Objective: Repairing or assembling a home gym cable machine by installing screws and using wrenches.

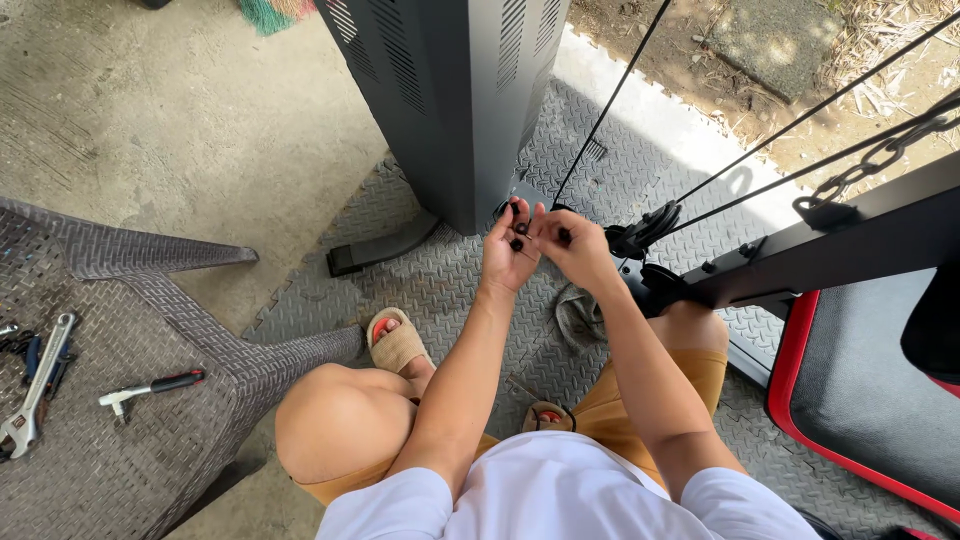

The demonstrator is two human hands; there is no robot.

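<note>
I am crouched on grey diamond-pattern floor mats [440, 270] in front of a dark grey vented metal machine housing [450, 90]. My left hand [507, 255] and my right hand [570, 243] are raised together just below the housing's corner. Each pinches small black pieces, which look like bolts or washers [517, 228]; one sits in my left palm. The hands nearly touch. A black pulley with cables [640, 232] lies just right of my right hand.
A grey woven plastic chair [110, 400] at left carries an adjustable wrench [35, 385], a small black-handled tool [150, 388] and pliers. A black steel frame with chain [860, 230] and a red-edged padded bench [860, 390] stand at right. A rag [578, 312] lies by my knee.
</note>
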